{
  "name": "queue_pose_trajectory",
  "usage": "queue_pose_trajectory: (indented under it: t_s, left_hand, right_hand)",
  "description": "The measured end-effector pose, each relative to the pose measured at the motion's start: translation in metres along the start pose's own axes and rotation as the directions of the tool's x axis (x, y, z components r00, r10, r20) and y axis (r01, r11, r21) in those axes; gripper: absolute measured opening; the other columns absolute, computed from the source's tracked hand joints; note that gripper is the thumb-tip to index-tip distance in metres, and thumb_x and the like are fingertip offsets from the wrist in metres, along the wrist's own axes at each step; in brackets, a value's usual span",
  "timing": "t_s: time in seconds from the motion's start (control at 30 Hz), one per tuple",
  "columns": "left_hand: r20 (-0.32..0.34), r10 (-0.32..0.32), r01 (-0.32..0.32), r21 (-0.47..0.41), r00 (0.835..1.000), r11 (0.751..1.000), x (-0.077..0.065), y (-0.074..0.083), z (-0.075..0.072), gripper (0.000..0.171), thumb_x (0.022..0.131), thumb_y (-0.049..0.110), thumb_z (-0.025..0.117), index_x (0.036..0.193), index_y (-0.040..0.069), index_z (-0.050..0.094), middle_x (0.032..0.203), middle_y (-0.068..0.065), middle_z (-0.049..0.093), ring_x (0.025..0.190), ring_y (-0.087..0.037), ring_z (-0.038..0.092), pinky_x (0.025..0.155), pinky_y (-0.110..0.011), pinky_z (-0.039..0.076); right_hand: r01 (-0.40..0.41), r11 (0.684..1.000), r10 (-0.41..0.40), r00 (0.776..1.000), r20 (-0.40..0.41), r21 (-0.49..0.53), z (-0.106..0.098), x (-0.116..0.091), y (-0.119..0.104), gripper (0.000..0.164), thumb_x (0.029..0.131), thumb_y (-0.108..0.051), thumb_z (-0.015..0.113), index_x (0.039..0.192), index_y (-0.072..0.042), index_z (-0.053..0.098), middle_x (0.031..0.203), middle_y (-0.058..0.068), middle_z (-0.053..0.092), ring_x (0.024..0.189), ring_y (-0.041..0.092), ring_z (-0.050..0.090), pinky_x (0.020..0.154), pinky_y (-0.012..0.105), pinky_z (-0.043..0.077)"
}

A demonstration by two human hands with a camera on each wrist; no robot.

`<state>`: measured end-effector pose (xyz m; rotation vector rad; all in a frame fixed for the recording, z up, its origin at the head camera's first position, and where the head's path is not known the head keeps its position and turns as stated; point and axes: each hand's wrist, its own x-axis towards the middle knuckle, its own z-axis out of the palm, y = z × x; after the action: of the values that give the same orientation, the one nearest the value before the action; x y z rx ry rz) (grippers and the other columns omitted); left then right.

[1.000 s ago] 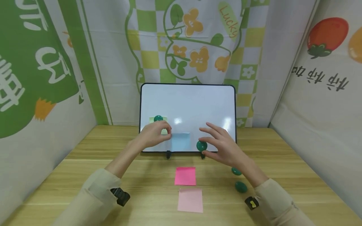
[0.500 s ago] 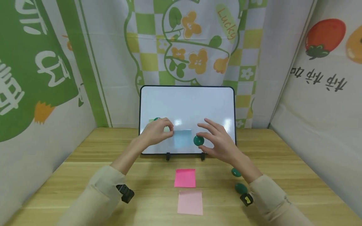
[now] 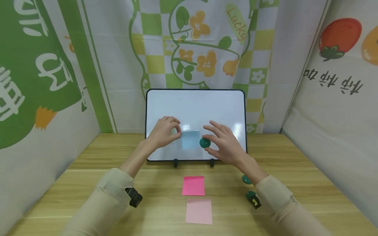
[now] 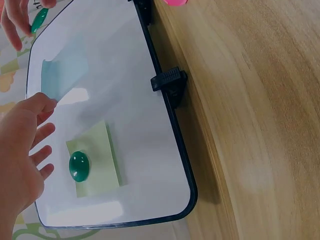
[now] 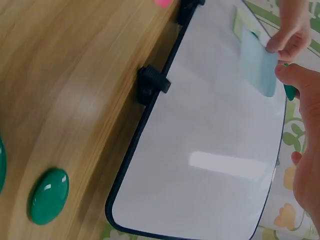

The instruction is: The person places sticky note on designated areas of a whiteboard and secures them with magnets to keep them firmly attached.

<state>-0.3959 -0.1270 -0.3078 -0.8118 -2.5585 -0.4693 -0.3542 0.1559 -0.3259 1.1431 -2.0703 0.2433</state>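
Note:
My left hand [image 3: 164, 131] pinches the upper left corner of a blue sticky note [image 3: 190, 140] between thumb and index finger, in front of the whiteboard [image 3: 206, 105]. My right hand [image 3: 225, 144] grips a round green magnet [image 3: 205, 143] between thumb and fingers, just right of the note; its other fingers are spread. In the left wrist view, a pale green sticky note [image 4: 102, 165] lies on the board under another green magnet [image 4: 79, 166]. The left hand mostly hides that pair in the head view.
A bright pink sticky note [image 3: 193, 186] and a pale pink one [image 3: 199, 211] lie on the wooden table before the board. Two green magnets lie at the right, one [image 5: 49, 196] nearer the board. Black clip feet [image 4: 170, 82] hold up the board's lower edge.
Both hands have risen a little along the whiteboard. The blue note has moved up with the left hand, and the magnet in the right hand has come closer to it.

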Motion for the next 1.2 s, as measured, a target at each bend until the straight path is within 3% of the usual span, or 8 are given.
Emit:
queue_pose_trajectory:
  t_s: [0.17,0.7,1.2]
  left_hand:
    - [-0.020,0.001,-0.001,0.022,1.000,1.000,0.003,-0.004,0.002,0.011,0.089,0.021,0.068,0.082,0.014,0.072,0.131,-0.010,0.063,0.131,-0.035,0.048,0.113,-0.055,0.034]
    - [-0.031,-0.026,0.027,0.052,0.999,0.998,0.013,-0.005,0.001,0.012,0.089,0.023,0.069,0.080,0.015,0.072,0.135,-0.009,0.060,0.135,-0.035,0.043,0.113,-0.055,0.033]
    - [-0.035,-0.056,0.059,0.107,0.998,0.993,0.020,-0.009,0.006,0.013,0.089,0.024,0.070,0.081,0.014,0.073,0.137,-0.009,0.058,0.137,-0.035,0.040,0.117,-0.052,0.028]
  right_hand:
    - [-0.002,0.999,0.004,0.999,0.034,-0.053,0.005,0.005,0.005,0.040,0.080,-0.025,0.083,0.115,-0.010,0.071,0.143,0.011,0.056,0.143,0.035,0.039,0.112,0.053,0.037]
    - [-0.025,0.999,0.024,1.000,-0.011,-0.043,0.000,0.026,0.014,0.040,0.079,-0.022,0.084,0.115,-0.009,0.071,0.142,0.013,0.056,0.141,0.037,0.040,0.110,0.054,0.038]
    - [-0.085,0.990,0.090,0.995,0.045,-0.110,0.024,0.037,0.014,0.038,0.082,-0.026,0.082,0.115,-0.011,0.071,0.141,0.010,0.057,0.141,0.033,0.042,0.111,0.052,0.040]
